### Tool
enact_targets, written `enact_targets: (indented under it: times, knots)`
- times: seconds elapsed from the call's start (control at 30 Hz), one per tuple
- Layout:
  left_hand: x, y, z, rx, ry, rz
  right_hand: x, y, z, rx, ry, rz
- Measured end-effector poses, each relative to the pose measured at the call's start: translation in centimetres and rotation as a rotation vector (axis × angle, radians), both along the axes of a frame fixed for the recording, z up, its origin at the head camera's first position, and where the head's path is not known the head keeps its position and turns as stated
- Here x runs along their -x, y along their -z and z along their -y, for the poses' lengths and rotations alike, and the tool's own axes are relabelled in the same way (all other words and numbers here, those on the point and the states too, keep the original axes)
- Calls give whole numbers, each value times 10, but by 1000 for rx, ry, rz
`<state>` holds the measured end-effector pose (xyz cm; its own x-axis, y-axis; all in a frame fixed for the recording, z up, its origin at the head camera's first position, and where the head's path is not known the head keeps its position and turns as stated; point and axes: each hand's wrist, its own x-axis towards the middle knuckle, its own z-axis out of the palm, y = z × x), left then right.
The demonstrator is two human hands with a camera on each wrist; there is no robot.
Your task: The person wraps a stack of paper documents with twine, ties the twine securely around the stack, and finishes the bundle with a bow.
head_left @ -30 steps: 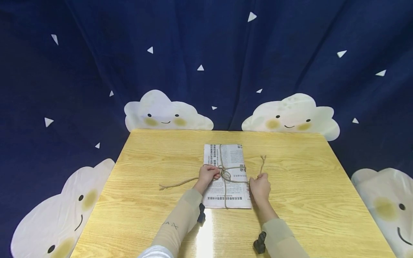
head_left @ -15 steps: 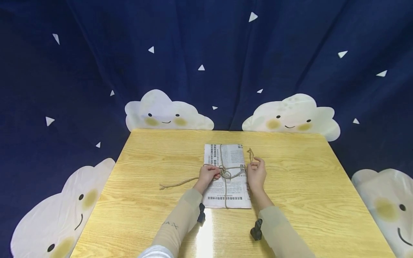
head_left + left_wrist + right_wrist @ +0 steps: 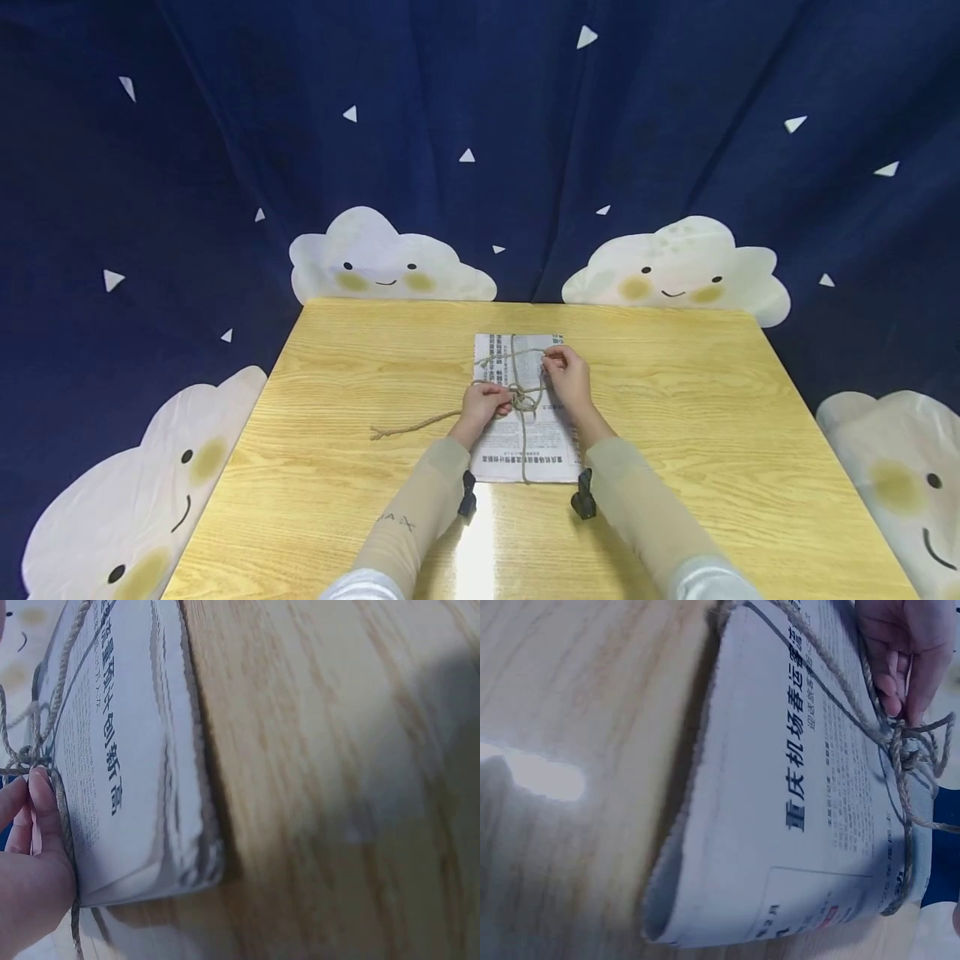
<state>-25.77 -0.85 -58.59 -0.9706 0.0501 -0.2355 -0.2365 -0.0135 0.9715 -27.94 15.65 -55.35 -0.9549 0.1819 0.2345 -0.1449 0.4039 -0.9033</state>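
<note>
A stack of folded newspapers point(image 3: 551, 446) lies on the table, bound crosswise with brown twine point(image 3: 524, 458). Its knot and loops point(image 3: 909, 756) sit near the middle of the top sheet. Thumb and fingertips of my left hand point(image 3: 483, 406) pinch the twine right beside the knot, as the left wrist view also shows. Over the right half of the stack, my right hand point(image 3: 572, 379) pinches the other length of twine, whose frayed tip hangs out to the left above the paper. Only a sliver of the right hand shows in the right wrist view.
A loose twine end point(image 3: 412, 429) trails over the wooden table point(image 3: 712, 433) to the left of the stack. Behind the table hangs a dark blue curtain point(image 3: 420, 183) with smiling white clouds point(image 3: 675, 267).
My right hand has moved from beyond the stack's right edge to the left and farther back, swinging its twine end over the newspapers. The left hand keeps its place at the knot.
</note>
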Motion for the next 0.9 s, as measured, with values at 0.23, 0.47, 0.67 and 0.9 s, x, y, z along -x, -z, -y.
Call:
enact_targets:
  times: [0.23, 0.47, 0.67, 0.9]
  knots:
    - [-1, 2, -1, 3, -10, 2, 7, -1, 10, -133, -39, 88]
    - [0, 2, -1, 11, -12, 11, 12, 6, 11, -253, -154, 164]
    - [0, 1, -1, 13, -9, -4, 12, 12, 10, -261, -198, 182]
    - [0, 1, -1, 10, -11, -3, -1, 2, 11, -235, 99, 174]
